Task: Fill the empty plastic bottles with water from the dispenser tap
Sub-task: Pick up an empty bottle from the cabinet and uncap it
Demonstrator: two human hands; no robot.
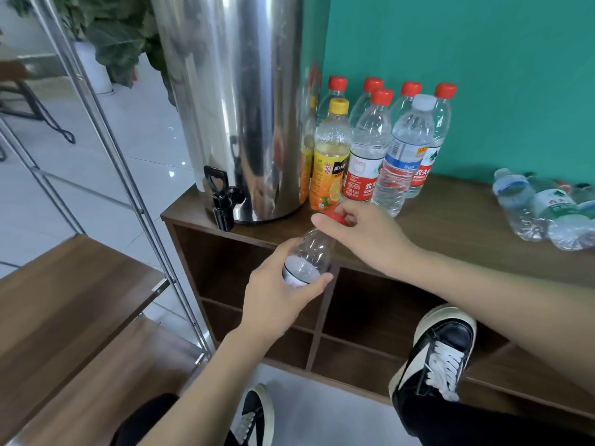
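- The clear plastic bottle (309, 255) is held tilted in the air in front of the wooden cabinet (450, 217), its neck pointing up and away, below and to the right of the tap.
- The left hand (280, 300) grips the bottle's lower body, fingers and thumb curled round the label end.
- The right hand (360, 233) pinches the red cap (336, 217) at the bottle's mouth, fingers closed around it (whether the cap is loose or tight cannot be told).
- The black tap (222, 201) juts from the base of the steel dispenser (231, 101), which stands on the cabinet's left end.
- Just right of the dispenser stands a cluster of upright capped bottles (399, 149), among them an orange juice bottle (330, 156) with a yellow cap.
- Further right, well apart, several crumpled bottles (544, 207) lie on their sides.
- A black shoe (441, 349) rests against the cabinet's lower shelves.
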